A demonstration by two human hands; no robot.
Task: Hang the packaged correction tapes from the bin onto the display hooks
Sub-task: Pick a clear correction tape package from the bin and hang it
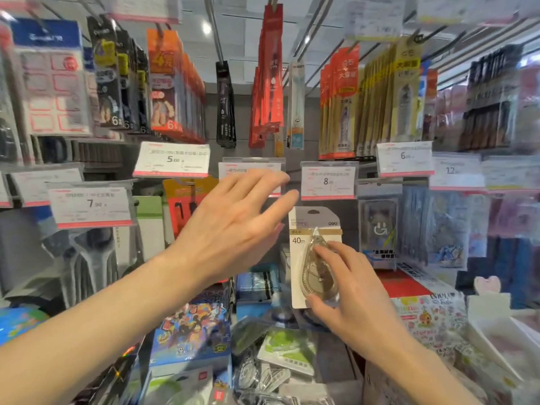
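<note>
My right hand grips a packaged correction tape, a white card marked 40m with a clear teardrop dispenser, held upright below the price tag marked 8. The card's hang hole sits at its top edge, a little under that tag. My left hand is raised with its fingers spread, holding nothing, in front of the neighbouring price tag. Several more packaged correction tapes lie in the bin at the bottom centre.
Rows of hooks above carry hanging packs: orange, red, yellow. Price tags marked 5.00, 7.90 and 6 jut out. Clear packs hang to the right. Stickers and notebooks fill the lower shelf.
</note>
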